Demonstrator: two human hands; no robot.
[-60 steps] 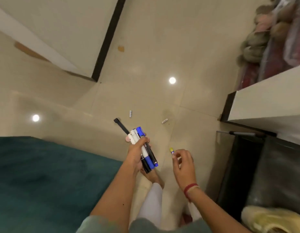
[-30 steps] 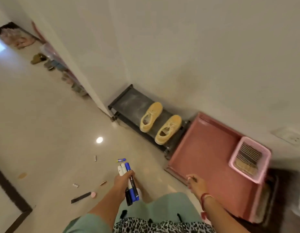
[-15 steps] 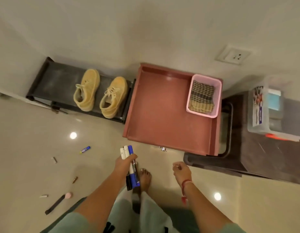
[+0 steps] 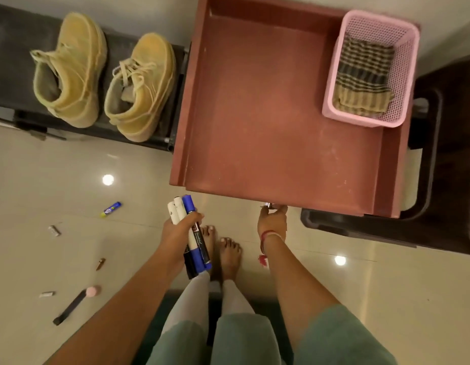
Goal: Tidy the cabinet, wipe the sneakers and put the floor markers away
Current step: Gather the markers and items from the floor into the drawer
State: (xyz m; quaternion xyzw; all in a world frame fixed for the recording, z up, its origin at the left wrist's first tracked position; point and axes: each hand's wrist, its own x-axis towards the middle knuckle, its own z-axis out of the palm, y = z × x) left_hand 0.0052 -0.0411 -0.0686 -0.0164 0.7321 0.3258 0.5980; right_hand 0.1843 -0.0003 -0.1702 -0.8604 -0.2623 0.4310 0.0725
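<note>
Left hand (image 4: 176,233): closed round a bundle of markers (image 4: 198,242), white and blue caps pointing up, held above the floor (image 4: 57,167) just short of the drawer front.

Right hand (image 4: 272,222): fingertips at the small metal knob (image 4: 266,205) on the drawer's near edge; whether they grip it cannot be told.

Drawer (image 4: 255,114): reddish-brown and pulled out. A pink basket (image 4: 334,75) stands in its far right corner, with a folded striped cloth (image 4: 362,75) inside.

Sneakers (image 4: 70,69): a yellow pair side by side on a dark rack (image 4: 7,48) left of the drawer.

Floor, left of the person: one blue-and-yellow marker (image 4: 111,208), a dark stick with a pink end (image 4: 76,304), and three small pieces (image 4: 54,230), too small to identify.
</note>
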